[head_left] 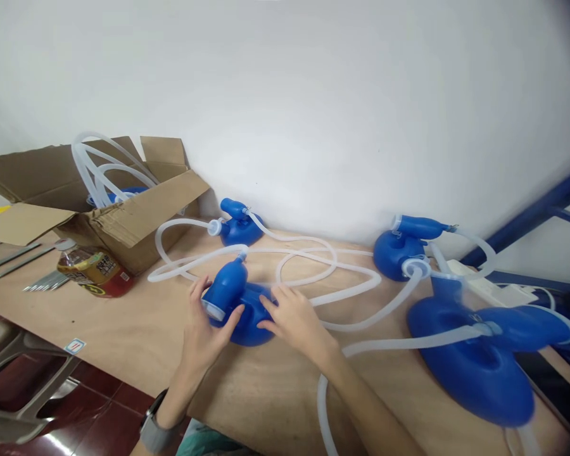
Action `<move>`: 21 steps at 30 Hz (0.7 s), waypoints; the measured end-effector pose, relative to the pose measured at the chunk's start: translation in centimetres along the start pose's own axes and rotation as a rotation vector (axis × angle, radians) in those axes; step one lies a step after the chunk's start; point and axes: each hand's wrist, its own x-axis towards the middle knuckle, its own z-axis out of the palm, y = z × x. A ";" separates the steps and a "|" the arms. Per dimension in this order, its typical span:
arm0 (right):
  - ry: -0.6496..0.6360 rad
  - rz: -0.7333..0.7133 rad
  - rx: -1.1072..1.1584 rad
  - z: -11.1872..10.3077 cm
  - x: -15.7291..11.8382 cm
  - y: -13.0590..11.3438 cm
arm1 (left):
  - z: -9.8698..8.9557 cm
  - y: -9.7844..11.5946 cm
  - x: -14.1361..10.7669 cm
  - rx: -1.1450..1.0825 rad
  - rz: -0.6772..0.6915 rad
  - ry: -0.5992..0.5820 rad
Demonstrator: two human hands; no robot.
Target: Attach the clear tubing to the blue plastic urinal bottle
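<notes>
Near the middle of the table, a blue plastic urinal bottle (254,332) lies with a blue funnel-shaped piece (230,282) resting across it. My left hand (208,323) wraps thumb and fingers around the white-rimmed wide end of that piece. My right hand (297,313) grips the bottle's right side, thumb and fingers curled against it; part of the bottle is hidden behind this hand. From the narrow end of the funnel piece runs a translucent hose (209,254), looping over the tabletop.
Similar blue bottles with hoses stand at the wall (240,234), at the back right (392,256) and at the front right (479,373). A cardboard box (137,221) at left holds more hoses. Beside it are a drink bottle (95,272) and metal rods (47,281).
</notes>
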 end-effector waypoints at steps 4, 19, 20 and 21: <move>-0.103 -0.079 0.070 -0.9 -0.1 0.3 | -3.5 -3.6 -3.0 -0.149 0.085 -0.150; 0.014 -0.278 0.250 0.3 0.2 0.8 | -6.2 -5.8 -7.1 0.009 0.071 -0.536; 0.068 -0.269 0.217 0.2 0.1 0.8 | -6.0 -5.5 -7.2 0.004 0.000 -0.564; 0.116 -0.260 0.184 -0.1 0.0 0.7 | -6.0 -5.2 -7.3 0.005 -0.048 -0.580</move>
